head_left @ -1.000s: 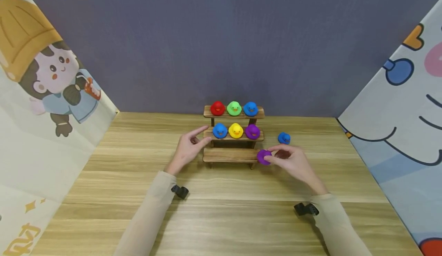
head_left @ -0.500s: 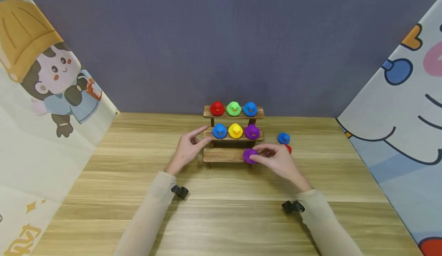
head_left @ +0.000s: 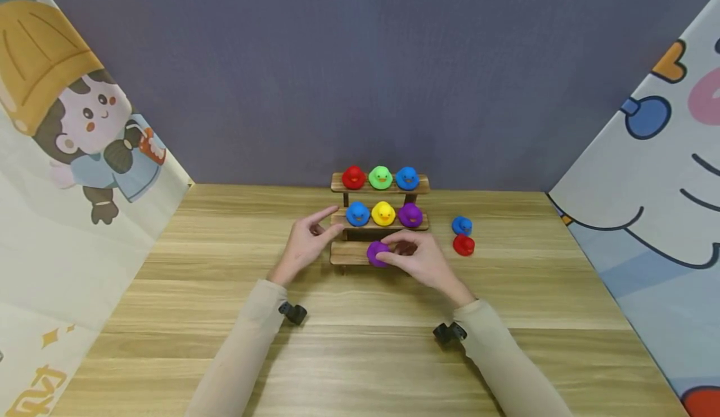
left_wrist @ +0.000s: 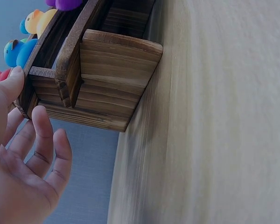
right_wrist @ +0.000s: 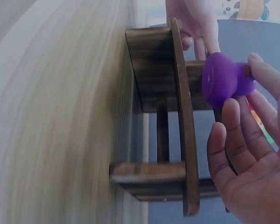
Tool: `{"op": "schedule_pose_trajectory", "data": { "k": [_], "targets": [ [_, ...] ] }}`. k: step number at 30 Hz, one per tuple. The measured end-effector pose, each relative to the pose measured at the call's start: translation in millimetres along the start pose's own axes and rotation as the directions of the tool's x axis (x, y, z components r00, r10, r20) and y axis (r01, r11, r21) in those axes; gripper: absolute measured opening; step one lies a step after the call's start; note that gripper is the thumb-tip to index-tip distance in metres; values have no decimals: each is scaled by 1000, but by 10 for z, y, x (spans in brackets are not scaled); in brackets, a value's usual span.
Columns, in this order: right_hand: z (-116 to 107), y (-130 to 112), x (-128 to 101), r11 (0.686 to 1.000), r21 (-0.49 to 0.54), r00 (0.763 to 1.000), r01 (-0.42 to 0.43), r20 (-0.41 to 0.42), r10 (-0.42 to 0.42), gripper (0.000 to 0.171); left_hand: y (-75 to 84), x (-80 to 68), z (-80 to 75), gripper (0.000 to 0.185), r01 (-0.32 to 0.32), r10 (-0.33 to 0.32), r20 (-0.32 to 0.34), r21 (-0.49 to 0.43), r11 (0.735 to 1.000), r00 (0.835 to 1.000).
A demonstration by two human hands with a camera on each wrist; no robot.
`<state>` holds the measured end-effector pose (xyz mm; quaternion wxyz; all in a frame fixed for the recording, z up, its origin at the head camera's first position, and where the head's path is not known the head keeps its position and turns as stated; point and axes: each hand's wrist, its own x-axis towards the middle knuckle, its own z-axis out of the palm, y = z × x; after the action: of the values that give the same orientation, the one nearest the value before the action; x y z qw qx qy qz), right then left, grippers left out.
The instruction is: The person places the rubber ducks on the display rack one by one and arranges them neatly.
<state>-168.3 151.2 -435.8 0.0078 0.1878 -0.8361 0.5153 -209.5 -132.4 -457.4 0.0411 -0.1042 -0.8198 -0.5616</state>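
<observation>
A three-tier wooden shelf (head_left: 351, 253) stands at mid-table. Red (head_left: 353, 177), green (head_left: 380, 177) and blue (head_left: 407, 178) ducks sit on its top tier; blue (head_left: 357, 214), yellow (head_left: 384, 213) and purple (head_left: 410, 215) ducks sit on the middle one. My right hand (head_left: 394, 249) pinches another purple duck (head_left: 377, 254) over the middle of the bottom tier; the right wrist view shows this duck (right_wrist: 221, 84) just off the shelf (right_wrist: 158, 70). My left hand (head_left: 323, 224) is open, its fingers against the shelf's left end (left_wrist: 107, 70).
A loose blue duck (head_left: 462, 225) and a red duck (head_left: 464, 245) lie on the table right of the shelf. Cartoon-printed panels stand at the left (head_left: 73, 154) and right (head_left: 647, 173), with a grey wall behind.
My right hand carried the purple duck leftward from the shelf's right end to the middle of the bottom tier, uncovering the red duck on the table. The left hand stayed put.
</observation>
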Motion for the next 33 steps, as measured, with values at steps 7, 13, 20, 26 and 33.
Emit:
{"op": "schedule_pose_trajectory", "data": {
  "k": [7, 13, 20, 26, 33],
  "targets": [
    [169, -37, 91, 1000, 21, 1000, 15, 6, -15, 27, 0, -5, -2, 51, 5, -5, 2, 1, 1000, 1000],
    [282, -58, 157, 1000, -10, 1000, 23, 2, -23, 29, -2, -1, -4, 51, 7, -7, 2, 3, 1000, 1000],
    [371, -66, 183, 999, -36, 999, 39, -1, -39, 31, -5, 5, 1, 51, -5, 5, -2, 2, 1000, 1000],
    [432, -66, 182, 997, -50, 998, 61, -27, -62, 29, -6, 2, 6, 51, -9, 9, -2, -5, 1000, 1000],
    [491, -45, 180, 994, -65, 993, 86, -69, -91, 27, -9, -4, 7, 51, -11, 11, -2, 2, 1000, 1000]
  ]
}}
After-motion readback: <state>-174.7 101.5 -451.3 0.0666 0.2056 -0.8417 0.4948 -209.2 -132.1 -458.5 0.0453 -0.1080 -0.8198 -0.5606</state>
